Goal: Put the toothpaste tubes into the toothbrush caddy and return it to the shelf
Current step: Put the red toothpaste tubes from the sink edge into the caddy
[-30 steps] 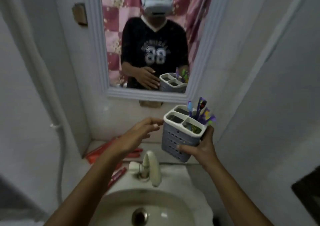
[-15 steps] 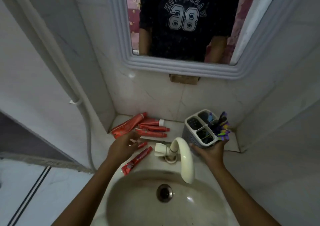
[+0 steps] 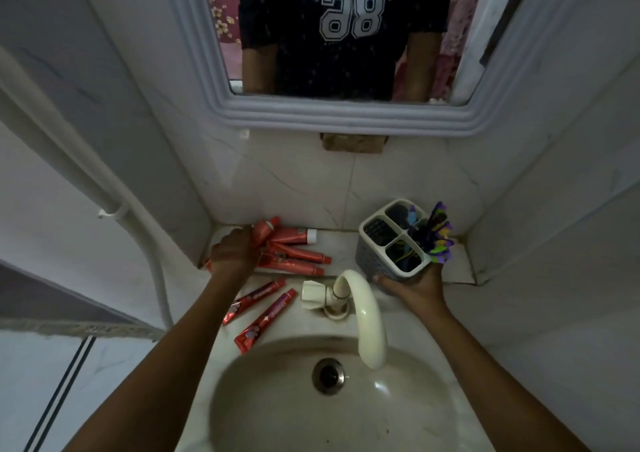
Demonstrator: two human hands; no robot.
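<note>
The left hand (image 3: 234, 251) lay over the pile of red toothpaste tubes (image 3: 294, 254) on the shelf (image 3: 341, 249), its fingers hidden, so grip unclear. The right hand (image 3: 417, 287) clasped the toothbrush caddy (image 3: 388, 243), two more tubes (image 3: 258, 307) lying nearer the sink (image 3: 311, 399).

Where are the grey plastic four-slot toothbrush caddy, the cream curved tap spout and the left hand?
grey plastic four-slot toothbrush caddy (image 3: 364, 254): head view, on its perforated left wall.
cream curved tap spout (image 3: 367, 316): head view, on the middle of the arch.
left hand (image 3: 234, 252): head view, on the back of the hand, over the red tubes.
</note>
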